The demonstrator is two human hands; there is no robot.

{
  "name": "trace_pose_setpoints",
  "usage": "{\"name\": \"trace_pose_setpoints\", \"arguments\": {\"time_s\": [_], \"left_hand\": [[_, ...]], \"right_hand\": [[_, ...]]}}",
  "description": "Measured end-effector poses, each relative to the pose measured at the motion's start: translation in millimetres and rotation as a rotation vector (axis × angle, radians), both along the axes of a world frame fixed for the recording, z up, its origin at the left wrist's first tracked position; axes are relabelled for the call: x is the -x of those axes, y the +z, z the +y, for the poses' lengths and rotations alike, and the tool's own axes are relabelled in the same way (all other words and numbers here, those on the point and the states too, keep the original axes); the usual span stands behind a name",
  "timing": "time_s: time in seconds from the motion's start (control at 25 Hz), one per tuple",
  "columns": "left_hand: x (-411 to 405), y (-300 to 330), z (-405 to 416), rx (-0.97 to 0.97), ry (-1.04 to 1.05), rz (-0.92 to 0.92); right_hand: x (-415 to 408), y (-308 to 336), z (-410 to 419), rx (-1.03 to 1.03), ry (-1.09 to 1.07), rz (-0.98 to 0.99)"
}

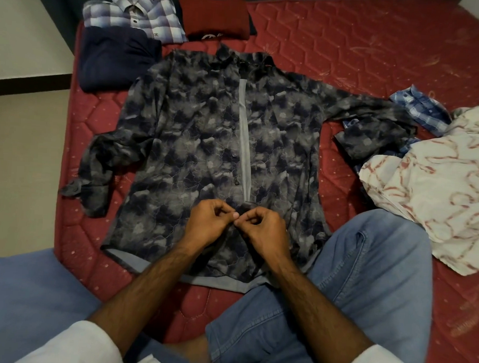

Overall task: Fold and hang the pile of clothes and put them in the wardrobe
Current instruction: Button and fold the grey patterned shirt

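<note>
A dark grey patterned shirt lies face up and spread flat on the red mattress, collar away from me, both sleeves out to the sides. Its front is partly open, showing a pale grey placket strip. My left hand and my right hand meet at the lower part of the placket. Both pinch the shirt's front edges there with fingertips and thumbs, the other fingers curled. The button between them is hidden.
Folded clothes sit at the far left: a purple checked shirt, a dark red garment and a navy garment. On the right lie a white-and-red patterned cloth and a blue checked shirt. My knees in jeans flank the shirt's hem.
</note>
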State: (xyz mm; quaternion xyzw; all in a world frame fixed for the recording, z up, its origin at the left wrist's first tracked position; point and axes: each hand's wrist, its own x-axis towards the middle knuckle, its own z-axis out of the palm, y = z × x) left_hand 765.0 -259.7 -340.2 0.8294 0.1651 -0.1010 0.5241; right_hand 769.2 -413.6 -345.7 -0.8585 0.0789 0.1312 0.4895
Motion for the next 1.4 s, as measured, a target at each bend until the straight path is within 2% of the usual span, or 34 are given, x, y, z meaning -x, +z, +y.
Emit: {"name": "trace_pose_setpoints", "arguments": {"time_s": [0.36,0.68,0.88,1.08,1.16,1.32,1.4], "left_hand": [[-2,-1,3,0.148,0.008,0.014],[-4,-5,1,0.156,0.029,-0.005],[-2,-7,-1,0.093,0.045,-0.029],[-3,-10,0,0.200,0.072,-0.016],[-4,-12,-1,0.194,0.066,-0.015],[-3,-15,-2,0.105,0.043,-0.016],[-1,-14,-1,0.083,0.004,-0.026]], "right_hand": [[0,0,-1,0.007,0.041,0.008],[-1,-2,-3,-0.008,0.055,-0.003],[-1,0,-4,-0.013,0.062,0.000],[-1,0,-2,0.080,0.110,-0.026],[-2,3,-4,0.073,0.140,0.002],[-10,6,-10,-0.068,0.186,0.142],[-9,7,-8,-0.018,0.180,0.117]]}}
